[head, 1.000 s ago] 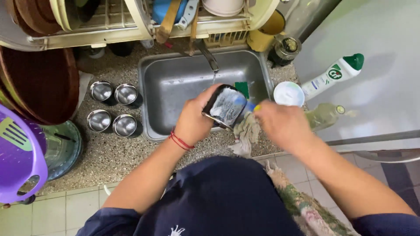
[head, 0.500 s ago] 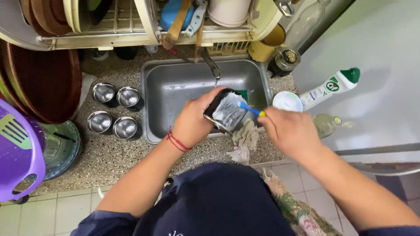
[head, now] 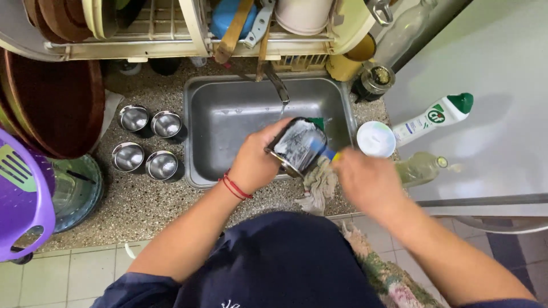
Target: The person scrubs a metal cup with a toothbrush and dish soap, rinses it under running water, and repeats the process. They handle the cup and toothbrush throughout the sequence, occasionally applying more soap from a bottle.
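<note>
Speckled stone counter (head: 142, 211), bearing all below. Steel sink (head: 228, 122), set into it, tap above. Dish rack (head: 171, 34) along the back edge. Four steel tumblers (head: 148, 145), upright in a square left of the sink. White cleaner bottle (head: 434, 117), lying right of the sink beside a small round white tub (head: 375, 138). Soapy steel vessel (head: 297, 145), tilted over the sink's front right. Left hand (head: 257, 162), fingers wrapped round the vessel's rim. Right hand (head: 368, 182) (blurred), fingers closed on a blue-handled brush (head: 322, 151) touching the vessel.
</note>
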